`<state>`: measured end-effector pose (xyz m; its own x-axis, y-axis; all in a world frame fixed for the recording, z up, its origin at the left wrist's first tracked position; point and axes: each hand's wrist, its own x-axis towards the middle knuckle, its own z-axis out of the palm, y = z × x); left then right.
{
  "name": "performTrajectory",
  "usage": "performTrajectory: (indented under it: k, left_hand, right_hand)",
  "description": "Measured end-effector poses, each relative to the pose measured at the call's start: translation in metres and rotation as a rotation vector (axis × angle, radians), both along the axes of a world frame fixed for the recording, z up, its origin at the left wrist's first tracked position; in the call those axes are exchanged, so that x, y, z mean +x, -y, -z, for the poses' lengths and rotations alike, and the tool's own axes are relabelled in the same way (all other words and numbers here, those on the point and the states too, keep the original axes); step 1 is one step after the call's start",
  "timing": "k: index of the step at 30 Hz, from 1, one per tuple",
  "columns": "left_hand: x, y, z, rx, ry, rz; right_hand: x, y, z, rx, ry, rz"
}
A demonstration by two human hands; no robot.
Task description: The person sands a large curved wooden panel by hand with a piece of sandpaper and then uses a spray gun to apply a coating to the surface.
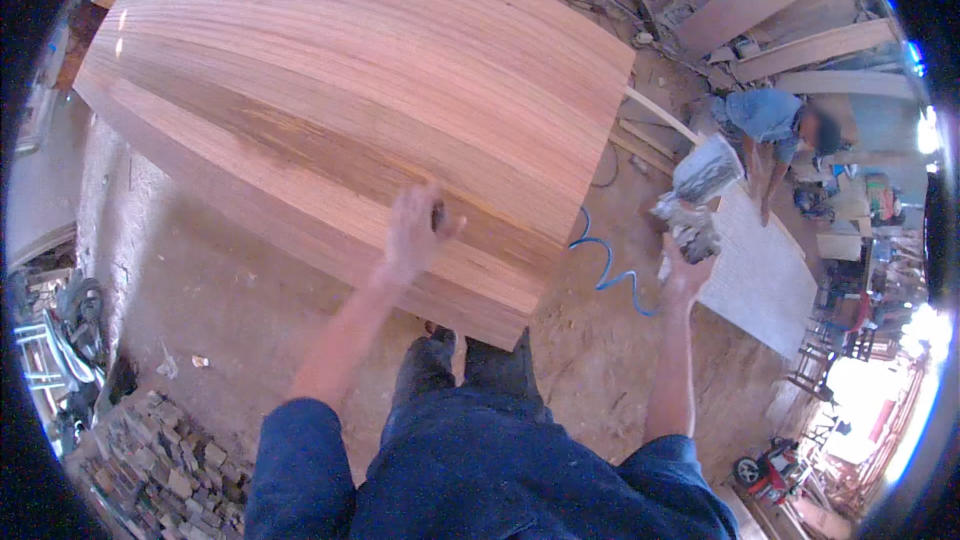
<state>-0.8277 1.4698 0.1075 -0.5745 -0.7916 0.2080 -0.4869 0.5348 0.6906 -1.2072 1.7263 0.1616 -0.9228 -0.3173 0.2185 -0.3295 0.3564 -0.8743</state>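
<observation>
A large reddish-brown wooden panel (380,70) of long parallel boards fills the upper left, its near corner close to my legs. Over its near boards, my left hand (415,230) is curled closed and somewhat blurred. A small dark patch shows between thumb and fingers; I cannot make out what it is. A darker, rough-looking streak (290,130) runs along the board by this hand. Off the panel's right end, my right hand (688,268) grips a crumpled, grey-and-white smeared object (700,195) from below. Its exact kind is unclear.
A coiled blue hose (607,265) hangs beyond the panel's right end. At right, another person (765,120) bends over a pale board (765,275). Wood offcuts (165,470) lie at lower left; long planks (770,0) lean at upper right.
</observation>
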Motion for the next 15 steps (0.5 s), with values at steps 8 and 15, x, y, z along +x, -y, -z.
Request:
performTrajectory:
  k: [8,15]
  left_hand:
    - [-0.119,-0.193,-0.056,0.885,-0.573,-0.172]
    - [-0.201,-0.202,-0.051,0.653,-0.610,-0.205]
  right_hand:
    - [0.077,-0.016,0.021,-0.276,0.219,-0.277]
    - [0.057,-0.062,-0.010,0.219,-0.102,-0.844]
